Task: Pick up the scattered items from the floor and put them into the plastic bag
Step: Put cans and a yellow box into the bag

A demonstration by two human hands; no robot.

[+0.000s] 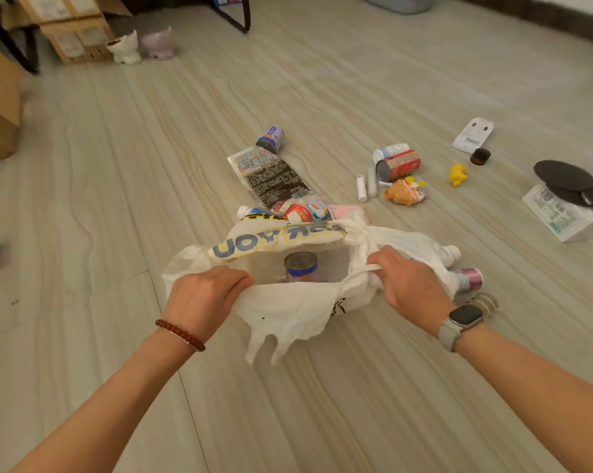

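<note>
Low over the floor [83,186], plastic bag [288,305], white, mouth spread: left hand [206,298] grips its near rim, right hand [407,285] pinches a handle strip; one can [301,264] upright inside. Beyond the bag, on the floor: flat printed packet [274,177], blue-labelled can [270,139] on its side, red can [398,164], yellow toy [458,174], small dark jar [480,156]

White bag [288,308] gapes low in the middle of the frame, a can [301,266] upright inside. Right of centre a red can [398,164] lies tipped, a yellow toy [458,174] farther right, and a blue can [270,139] lies toppled above centre.
</note>
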